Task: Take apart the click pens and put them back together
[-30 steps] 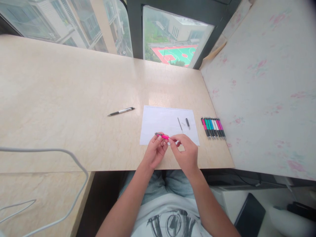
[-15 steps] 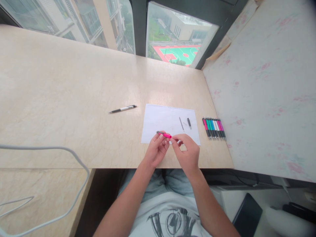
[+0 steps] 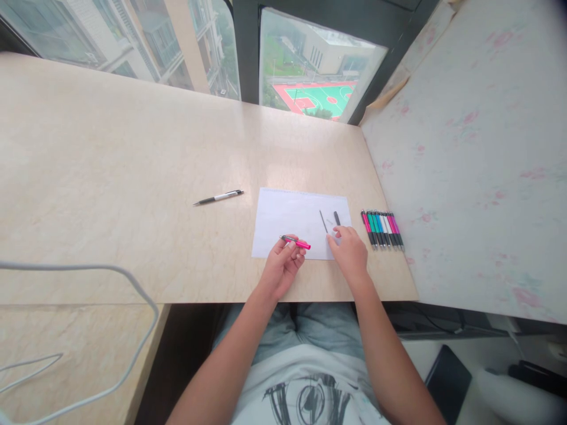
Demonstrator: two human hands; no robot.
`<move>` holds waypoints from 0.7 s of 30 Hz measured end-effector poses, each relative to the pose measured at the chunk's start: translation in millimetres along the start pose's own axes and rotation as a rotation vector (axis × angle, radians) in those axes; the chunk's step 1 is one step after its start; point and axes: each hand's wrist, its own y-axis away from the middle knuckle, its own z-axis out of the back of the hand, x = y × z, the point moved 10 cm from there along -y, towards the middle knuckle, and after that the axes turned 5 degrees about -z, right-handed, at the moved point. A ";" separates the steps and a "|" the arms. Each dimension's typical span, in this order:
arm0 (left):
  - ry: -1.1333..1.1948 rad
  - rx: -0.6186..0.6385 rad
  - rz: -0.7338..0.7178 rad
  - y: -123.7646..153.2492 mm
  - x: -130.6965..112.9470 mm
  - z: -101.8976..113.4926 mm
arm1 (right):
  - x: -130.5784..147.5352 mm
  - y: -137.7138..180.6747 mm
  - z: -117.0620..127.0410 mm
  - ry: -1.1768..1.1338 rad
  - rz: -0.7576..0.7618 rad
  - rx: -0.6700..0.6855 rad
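Pale surface (image 3: 133, 177) is bearing a dark refill (image 3: 323, 221), lying eleven-to-five, at eleven o'clock from the nearer, parted right grip (image 3: 351, 252); left grip (image 3: 280, 273) is pinching a pink barrel (image 3: 303, 244).

At six o'clock in my view, my left hand (image 3: 283, 268) covers part of the pink barrel (image 3: 303, 244). Towards four o'clock, my right hand (image 3: 351, 252) hides the lower end of the dark grip (image 3: 336, 217); whether I touch it or the thin refill (image 3: 323, 220) beside it, I can't tell. The speck (image 3: 329, 222) between them is too small to make out. My shirt print (image 3: 310, 402) is cut off at six o'clock, the white cable (image 3: 101, 267) at nine, and a dark shape (image 3: 448, 378) between four and five is too blurred to name.
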 end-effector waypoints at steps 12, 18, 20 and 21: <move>-0.100 -0.025 0.012 -1.9 5.8 3.5 | 23.7 -6.9 -3.7 -0.073 0.093 0.074; -0.094 -0.029 0.003 -2.1 3.7 2.6 | 4.4 16.3 15.3 -0.613 0.014 0.160; -0.093 -0.035 0.003 -2.2 3.3 2.8 | -8.5 25.9 21.8 -0.717 -0.039 0.173; -0.091 -0.036 0.003 -2.3 3.2 2.9 | -15.2 30.4 25.8 -0.748 -0.056 0.172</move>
